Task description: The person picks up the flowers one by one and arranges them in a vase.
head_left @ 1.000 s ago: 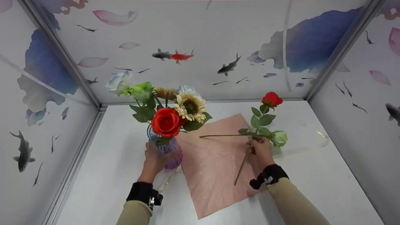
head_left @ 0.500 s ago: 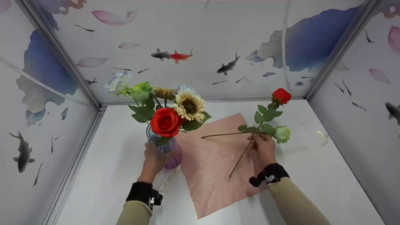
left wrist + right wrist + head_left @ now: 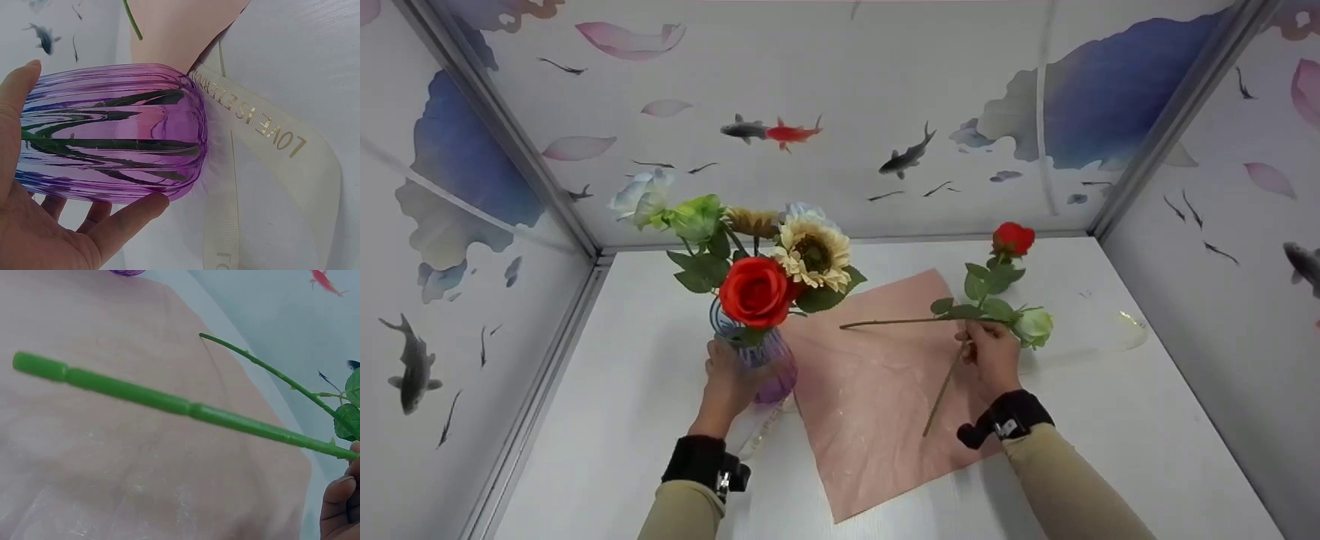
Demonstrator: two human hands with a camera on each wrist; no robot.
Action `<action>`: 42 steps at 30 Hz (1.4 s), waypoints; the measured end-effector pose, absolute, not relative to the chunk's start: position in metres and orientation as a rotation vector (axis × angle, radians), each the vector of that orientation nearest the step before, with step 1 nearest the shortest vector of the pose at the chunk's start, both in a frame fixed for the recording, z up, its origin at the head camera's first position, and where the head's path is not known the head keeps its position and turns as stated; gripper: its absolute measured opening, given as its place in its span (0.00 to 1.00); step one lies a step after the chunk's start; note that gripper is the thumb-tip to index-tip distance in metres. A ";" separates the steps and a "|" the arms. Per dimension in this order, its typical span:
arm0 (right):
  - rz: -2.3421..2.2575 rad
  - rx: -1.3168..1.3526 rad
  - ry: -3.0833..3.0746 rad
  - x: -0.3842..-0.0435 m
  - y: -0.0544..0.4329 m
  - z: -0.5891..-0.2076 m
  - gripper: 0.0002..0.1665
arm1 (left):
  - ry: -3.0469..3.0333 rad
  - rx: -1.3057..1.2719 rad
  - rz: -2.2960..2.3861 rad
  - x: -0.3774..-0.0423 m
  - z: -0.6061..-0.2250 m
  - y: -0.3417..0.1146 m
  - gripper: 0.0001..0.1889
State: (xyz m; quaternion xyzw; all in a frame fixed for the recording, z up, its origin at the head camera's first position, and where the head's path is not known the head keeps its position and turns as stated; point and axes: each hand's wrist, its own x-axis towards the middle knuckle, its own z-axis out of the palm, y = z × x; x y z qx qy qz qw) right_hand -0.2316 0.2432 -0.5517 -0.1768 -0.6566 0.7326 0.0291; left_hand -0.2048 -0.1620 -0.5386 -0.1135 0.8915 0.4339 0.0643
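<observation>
My left hand [image 3: 733, 381] grips a ribbed blue-to-purple glass vase [image 3: 777, 371] from its left side, fingers and thumb spread around it. Out of the vase rise a large red rose [image 3: 757, 292], a cream sunflower [image 3: 813, 253] and several pale green and white blooms; green stems show through the glass in the left wrist view. Over on the right, my right hand [image 3: 994, 354] pinches two crossing rose stems. One carries a small red rose [image 3: 1014, 239], its bare stem end [image 3: 129, 394] pointing toward me; the other carries a pale green rose [image 3: 1033, 327], its stem running left.
Under the right hand's stems lies a pink wrapping sheet [image 3: 877, 420] on the white table [image 3: 1117, 450]. A cream ribbon [image 3: 253, 115] with gold lettering lies by the vase base. Clear plastic [image 3: 1132, 332] lies at the right. Printed panels enclose the back and sides.
In the right hand, the small red rose swung right and then back left, while its stem end swung left and then back right. The left hand and vase have stayed put.
</observation>
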 end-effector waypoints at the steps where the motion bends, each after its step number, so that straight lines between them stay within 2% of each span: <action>1: 2.250 -0.546 -2.044 -0.233 0.244 -0.557 0.20 | 2.686 -0.346 1.320 -0.205 -0.538 -0.162 0.62; 12: 2.169 -0.598 -2.266 -0.226 0.249 -0.576 0.20 | 2.675 -0.359 1.328 -0.204 -0.537 -0.162 0.62; 27: 2.325 -0.700 -2.211 -0.219 0.251 -0.592 0.10 | 2.721 -0.341 1.295 -0.205 -0.541 -0.163 0.63; 30: 2.304 -0.684 -2.227 -0.218 0.251 -0.592 0.12 | 2.710 -0.353 1.291 -0.205 -0.541 -0.163 0.64; 36: 2.168 -0.665 -2.341 -0.220 0.252 -0.592 0.24 | 2.676 -0.372 1.305 -0.205 -0.540 -0.163 0.65; 42: 2.049 -0.547 -2.343 -0.222 0.250 -0.591 0.23 | 2.679 -0.353 1.309 -0.205 -0.541 -0.163 0.65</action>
